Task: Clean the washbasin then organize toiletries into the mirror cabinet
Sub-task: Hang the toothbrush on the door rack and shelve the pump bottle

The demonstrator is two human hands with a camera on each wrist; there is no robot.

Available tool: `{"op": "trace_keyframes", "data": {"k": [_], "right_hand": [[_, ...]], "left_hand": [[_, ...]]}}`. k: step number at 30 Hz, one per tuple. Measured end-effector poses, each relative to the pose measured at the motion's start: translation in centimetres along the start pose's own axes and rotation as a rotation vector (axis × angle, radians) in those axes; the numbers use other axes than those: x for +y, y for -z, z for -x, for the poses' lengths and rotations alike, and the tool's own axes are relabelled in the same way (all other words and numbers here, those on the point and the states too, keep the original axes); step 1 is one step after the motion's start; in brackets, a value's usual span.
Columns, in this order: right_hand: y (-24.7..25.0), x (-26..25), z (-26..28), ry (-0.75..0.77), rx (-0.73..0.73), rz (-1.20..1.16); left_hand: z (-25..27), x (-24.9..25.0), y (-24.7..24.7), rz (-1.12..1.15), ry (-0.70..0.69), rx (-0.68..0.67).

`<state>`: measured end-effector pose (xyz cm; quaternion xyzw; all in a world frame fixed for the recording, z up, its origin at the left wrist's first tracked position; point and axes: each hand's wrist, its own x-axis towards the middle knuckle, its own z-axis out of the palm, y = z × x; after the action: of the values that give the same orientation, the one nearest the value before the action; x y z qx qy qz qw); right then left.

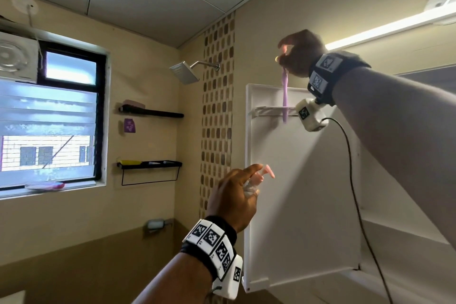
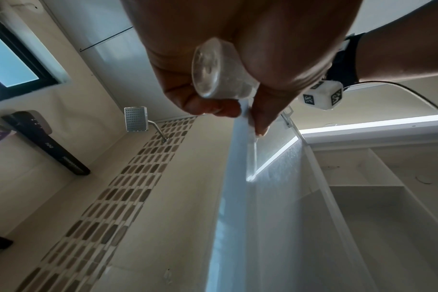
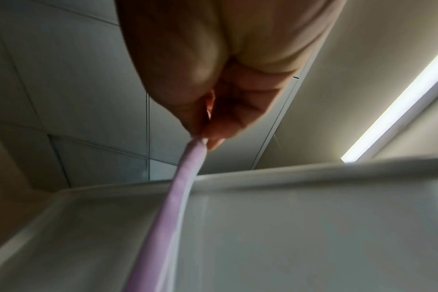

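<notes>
The white mirror cabinet door (image 1: pixel 303 180) stands swung open, with a small rail holder (image 1: pixel 269 110) near its top. My right hand (image 1: pixel 296 54) is raised above the door and pinches the top end of a lilac toothbrush (image 1: pixel 285 96), which hangs down through the rail. The right wrist view shows the same toothbrush (image 3: pixel 178 189) running from my fingertips down past the door's top edge (image 3: pixel 313 171). My left hand (image 1: pixel 237 195) is lower, in front of the door, and grips a small clear pump bottle (image 2: pixel 218 69) with a pink nozzle (image 1: pixel 267 171). Empty cabinet shelves (image 2: pixel 368 185) show on the right.
A shower head (image 1: pixel 184 72) juts from the tiled strip (image 1: pixel 217 111) left of the door. Two black wall shelves (image 1: pixel 151 112) hold small items beside the window (image 1: pixel 49 116). A lit tube lamp (image 1: pixel 389 29) runs above the cabinet. A wrist cable (image 1: pixel 355 192) hangs across the door.
</notes>
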<state>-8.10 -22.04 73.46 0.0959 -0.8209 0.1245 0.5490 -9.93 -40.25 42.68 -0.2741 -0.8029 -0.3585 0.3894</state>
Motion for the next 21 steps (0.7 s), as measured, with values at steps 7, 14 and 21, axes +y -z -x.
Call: {"op": "trace_keyframes", "data": {"k": [7,14,21], "right_hand": [[-0.2,0.5,3.2,0.065,-0.106,-0.058],[0.1,2.2,6.7,0.051,-0.125,0.077],[2.1,0.8,9.8,-0.023,-0.088,0.105]], "left_hand": [[0.0,-0.2,0.3,0.023,-0.008,-0.05],[0.4,0.2,1.3,0.051,-0.01,-0.087],[0.5,0.2,1.8,0.06,-0.023,-0.148]]}}
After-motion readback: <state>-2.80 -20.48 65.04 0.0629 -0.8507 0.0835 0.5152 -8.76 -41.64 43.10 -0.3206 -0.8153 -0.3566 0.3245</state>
